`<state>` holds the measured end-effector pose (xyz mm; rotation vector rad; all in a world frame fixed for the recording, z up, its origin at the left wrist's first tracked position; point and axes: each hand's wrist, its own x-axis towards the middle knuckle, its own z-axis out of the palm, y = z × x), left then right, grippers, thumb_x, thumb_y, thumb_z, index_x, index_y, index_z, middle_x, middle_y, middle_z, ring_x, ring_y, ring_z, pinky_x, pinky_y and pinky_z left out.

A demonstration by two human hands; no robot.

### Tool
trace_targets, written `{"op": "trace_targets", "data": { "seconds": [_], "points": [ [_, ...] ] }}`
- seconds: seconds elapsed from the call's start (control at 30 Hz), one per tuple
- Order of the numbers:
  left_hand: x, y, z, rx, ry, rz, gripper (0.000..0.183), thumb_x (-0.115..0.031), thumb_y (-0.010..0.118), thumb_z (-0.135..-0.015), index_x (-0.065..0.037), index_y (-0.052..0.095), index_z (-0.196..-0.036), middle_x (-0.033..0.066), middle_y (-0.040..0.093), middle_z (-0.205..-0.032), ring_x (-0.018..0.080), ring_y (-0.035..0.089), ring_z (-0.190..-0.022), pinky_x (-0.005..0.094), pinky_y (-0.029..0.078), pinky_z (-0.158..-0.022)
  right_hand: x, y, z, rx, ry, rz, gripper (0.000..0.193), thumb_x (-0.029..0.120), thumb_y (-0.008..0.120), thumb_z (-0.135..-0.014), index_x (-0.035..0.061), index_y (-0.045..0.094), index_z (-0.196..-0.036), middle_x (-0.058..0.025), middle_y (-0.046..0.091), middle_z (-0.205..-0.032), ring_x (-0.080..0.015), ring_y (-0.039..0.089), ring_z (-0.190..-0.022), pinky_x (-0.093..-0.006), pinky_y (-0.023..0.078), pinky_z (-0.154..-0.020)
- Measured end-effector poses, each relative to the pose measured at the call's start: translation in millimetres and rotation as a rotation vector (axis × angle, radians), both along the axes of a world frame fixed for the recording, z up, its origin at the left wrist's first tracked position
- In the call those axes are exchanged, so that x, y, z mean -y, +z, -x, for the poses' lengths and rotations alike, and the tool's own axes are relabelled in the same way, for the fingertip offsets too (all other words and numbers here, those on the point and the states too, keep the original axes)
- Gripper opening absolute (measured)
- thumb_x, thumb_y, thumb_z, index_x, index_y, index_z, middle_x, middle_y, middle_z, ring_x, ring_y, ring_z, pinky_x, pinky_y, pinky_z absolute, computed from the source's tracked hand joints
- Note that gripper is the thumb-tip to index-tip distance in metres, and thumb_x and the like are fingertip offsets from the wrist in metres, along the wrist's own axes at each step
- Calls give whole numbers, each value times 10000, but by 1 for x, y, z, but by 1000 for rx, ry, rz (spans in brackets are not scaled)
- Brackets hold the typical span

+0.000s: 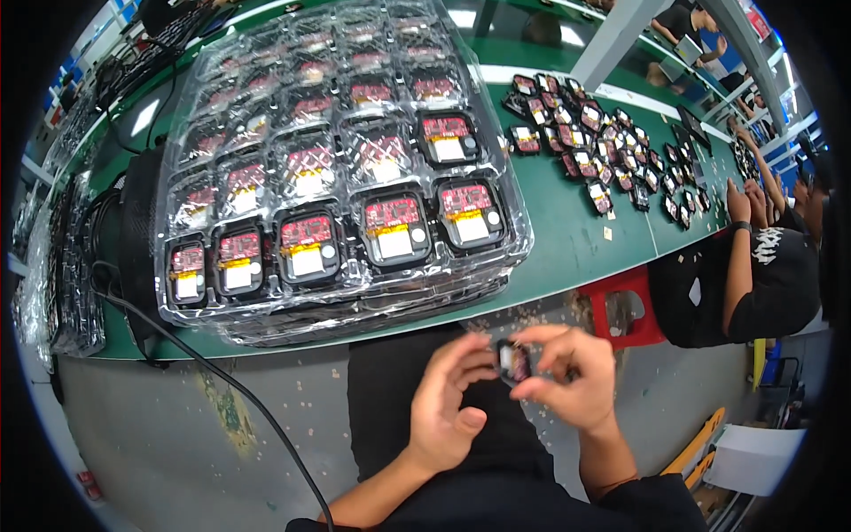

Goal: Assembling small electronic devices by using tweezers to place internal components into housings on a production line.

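Above my lap, my right hand (572, 377) pinches a small black-cased electronic module (513, 362) between thumb and fingers. The module is held on edge and a little blurred, with a pale patch showing on its face. My left hand (448, 403) faces it from the other side, fingers apart and thumb spread. Its fingertips come close to the module; whether they touch it I cannot tell. Beyond my hands, a stack of clear plastic trays (266, 321) holds rows of similar modules (390, 229) with red boards, yellow strips and white rectangles.
The green table (567, 257) carries a heap of loose modules (576, 133) right of the trays. More plastic trays (66, 275) stand at the far left. A black cable (239, 390) hangs past the table edge. A co-worker (745, 284) sits at the right near a red stool (629, 310).
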<state>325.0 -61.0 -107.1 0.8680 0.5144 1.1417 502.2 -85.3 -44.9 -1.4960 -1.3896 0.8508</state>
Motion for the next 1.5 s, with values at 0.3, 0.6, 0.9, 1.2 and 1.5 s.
{"op": "trace_targets", "data": {
  "seconds": [0.3,0.6,0.9,1.2,1.5],
  "points": [
    [-14,-11,32,23,-41,20,598,-322,712,-952,103,548,-1339,141,485,-1353,257,609,-1176,384,516,-991,-8,-16,42,-25,115,-112,504,331,923,-673,34,618,-944,-168,637,-1130,-228,682,-790,-303,564,-641],
    [-5,-12,38,276,10,415,637,-435,601,-992,28,469,-1408,110,599,-1258,338,581,-1278,490,502,-1065,-20,-16,45,466,194,-135,451,150,805,-805,45,665,-1220,-111,546,-1025,-217,645,-666,-340,534,-528],
    [-4,-19,39,171,29,304,642,-351,691,-949,27,474,-1420,93,616,-1292,355,582,-1279,480,509,-1058,-18,-30,40,712,160,-403,251,75,791,-759,43,710,-994,-48,662,-834,-173,631,-610,-298,483,-488],
    [0,-19,42,201,-20,381,632,-339,707,-938,36,482,-1395,107,630,-1264,344,598,-1262,473,511,-1056,-17,-40,39,691,145,-449,231,51,801,-725,42,722,-942,-39,665,-824,-162,587,-557,-292,459,-476],
    [1,-19,42,205,-41,357,630,-342,695,-946,50,479,-1389,131,627,-1260,348,599,-1260,470,515,-1055,-17,-34,41,675,178,-448,254,26,824,-697,39,712,-924,-45,681,-799,-183,622,-583,-305,487,-503]
  ]
}}
